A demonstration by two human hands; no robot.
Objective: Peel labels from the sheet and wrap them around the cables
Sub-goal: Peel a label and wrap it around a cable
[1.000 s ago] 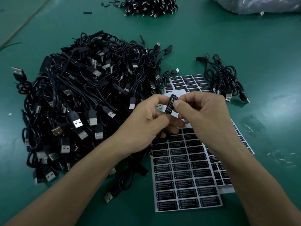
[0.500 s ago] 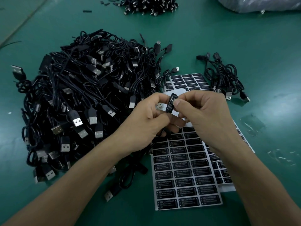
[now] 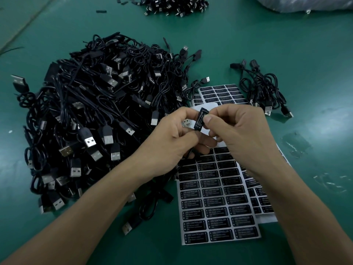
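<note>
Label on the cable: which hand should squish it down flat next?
Probably the right. The right hand has its thumb on the label, while the left hand pinches it from the other side and can steady it.

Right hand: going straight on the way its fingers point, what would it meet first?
Probably the left hand: the right hand pinches the black label, and the left hand's fingertips grip it from the opposite side.

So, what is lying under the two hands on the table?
A label sheet lies under the left hand and right hand, which pinch a label; the sheet's white peeled part shows between them. The hands hide how many rows are peeled.
</note>
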